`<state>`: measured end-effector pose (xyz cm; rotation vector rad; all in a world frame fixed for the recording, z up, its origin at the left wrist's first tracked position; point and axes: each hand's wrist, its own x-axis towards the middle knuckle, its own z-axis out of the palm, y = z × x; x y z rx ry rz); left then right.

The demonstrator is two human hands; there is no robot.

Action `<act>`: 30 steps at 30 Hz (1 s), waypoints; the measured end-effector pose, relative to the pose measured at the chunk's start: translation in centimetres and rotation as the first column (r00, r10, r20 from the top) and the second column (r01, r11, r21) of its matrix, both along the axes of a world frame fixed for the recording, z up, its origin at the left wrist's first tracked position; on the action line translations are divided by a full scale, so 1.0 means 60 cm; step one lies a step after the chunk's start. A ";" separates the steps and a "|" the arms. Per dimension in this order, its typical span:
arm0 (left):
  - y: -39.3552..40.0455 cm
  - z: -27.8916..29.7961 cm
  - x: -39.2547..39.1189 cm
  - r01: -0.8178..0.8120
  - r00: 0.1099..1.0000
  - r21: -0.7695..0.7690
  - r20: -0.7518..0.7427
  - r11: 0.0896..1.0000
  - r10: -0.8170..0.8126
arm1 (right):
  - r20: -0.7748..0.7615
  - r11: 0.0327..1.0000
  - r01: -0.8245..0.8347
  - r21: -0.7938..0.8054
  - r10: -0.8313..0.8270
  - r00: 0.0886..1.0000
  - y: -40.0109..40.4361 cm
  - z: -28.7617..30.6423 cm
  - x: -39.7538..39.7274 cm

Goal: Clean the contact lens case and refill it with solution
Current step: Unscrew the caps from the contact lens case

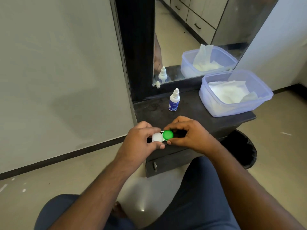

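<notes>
Both hands hold a contact lens case (162, 136) over the front edge of a small dark table (196, 117). The case has a white cap on the left and a green cap (168, 134) on the right, and both caps are on. My left hand (141, 138) grips the white side. The fingers of my right hand (189, 133) pinch the green cap. A small solution bottle (174, 101) with a blue label and white nozzle cap stands upright on the table behind the hands.
A clear bluish plastic tub (259, 103) holding white tissues sits at the table's right end. A mirror (191, 39) leans behind the table. A black bin (242, 150) stands on the floor to the right. The table has a drawer (164, 165) below.
</notes>
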<state>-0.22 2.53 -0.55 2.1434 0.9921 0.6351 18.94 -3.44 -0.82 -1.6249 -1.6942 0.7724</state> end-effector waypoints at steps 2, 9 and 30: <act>0.001 0.002 -0.001 0.002 1.000 -0.003 0.001 1.000 -0.002 | 0.010 1.000 -0.011 -0.011 0.011 1.000 0.000 0.000 0.002; 0.012 0.013 0.008 -0.159 0.980 0.020 0.122 0.987 0.155 | 0.019 1.000 -0.016 0.002 0.016 1.000 0.005 -0.002 0.007; -0.003 -0.030 -0.019 -0.262 0.953 0.032 0.168 0.965 0.253 | -0.001 1.000 0.017 0.025 -0.017 1.000 0.005 -0.012 0.001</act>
